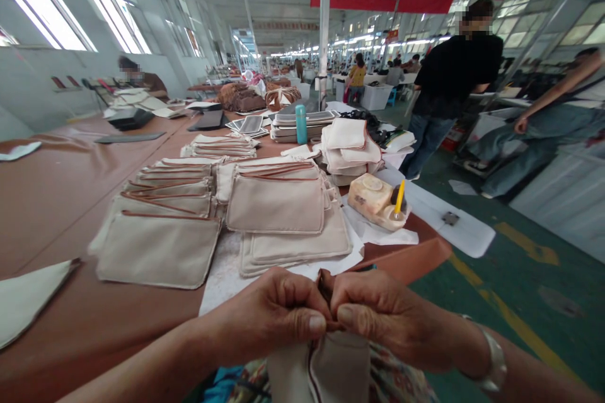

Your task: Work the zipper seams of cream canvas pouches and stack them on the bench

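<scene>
My left hand (276,318) and my right hand (385,321) meet low in the view, their fingers pinching the brown-trimmed top edge (326,286) of a beige canvas pouch (338,368). The pouch hangs below my hands over my lap, and my fingers hide the part of the edge they hold. Just ahead, more beige pouches with brown trim lie in overlapping rows on the table, including one (275,204) near the centre and another (158,250) to the left.
A long brown-topped worktable (80,214) runs ahead, holding a cream glue pot (371,199) with a yellow handle, a teal bottle (301,124), and stacked panels. A co-worker (454,75) stands to the right, and another person (543,119) passes at the far right.
</scene>
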A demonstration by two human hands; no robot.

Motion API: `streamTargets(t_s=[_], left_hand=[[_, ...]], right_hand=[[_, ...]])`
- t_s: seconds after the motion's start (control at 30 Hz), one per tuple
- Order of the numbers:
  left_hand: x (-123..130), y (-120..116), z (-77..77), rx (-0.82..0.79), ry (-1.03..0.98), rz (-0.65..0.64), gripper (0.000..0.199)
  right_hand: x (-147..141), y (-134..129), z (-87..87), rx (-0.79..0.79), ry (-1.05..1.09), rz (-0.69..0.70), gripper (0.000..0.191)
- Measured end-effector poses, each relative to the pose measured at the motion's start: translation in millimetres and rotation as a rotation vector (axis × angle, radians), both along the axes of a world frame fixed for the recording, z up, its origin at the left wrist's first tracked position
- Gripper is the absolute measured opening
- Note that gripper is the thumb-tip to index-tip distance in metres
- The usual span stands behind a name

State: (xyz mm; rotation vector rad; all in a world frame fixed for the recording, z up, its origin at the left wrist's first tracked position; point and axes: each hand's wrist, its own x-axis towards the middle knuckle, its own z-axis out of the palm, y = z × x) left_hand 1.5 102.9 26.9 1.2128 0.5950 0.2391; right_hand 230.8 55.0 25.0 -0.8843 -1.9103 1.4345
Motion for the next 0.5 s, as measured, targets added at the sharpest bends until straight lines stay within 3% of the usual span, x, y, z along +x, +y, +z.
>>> streamTargets(t_s=[0.17, 0.37, 0.43, 0.5], left_hand=[[-0.7, -0.2, 0.1, 0.100, 0.010, -0.024, 0.036], [6.4, -1.2, 9.3, 0.420, 0.043, -0.022, 0.026], [5.6, 1.0, 11.4, 0.368, 0.064, 0.004, 0.029], [1.9, 5.1, 12.6, 0.201, 0.087, -0.040, 0.039]], right_hand=[[-4.9, -1.5, -1.6, -0.018, 0.057, 0.018, 0.032], [-12.2, -5.3, -8.6, -0.006, 0.035, -0.077, 0.023], [-9.4, -5.5, -16.3, -0.038, 0.062, -0.116, 0.027], [-4.3, -5.4, -23.0, -0.086, 0.114, -0.112, 0.031]])
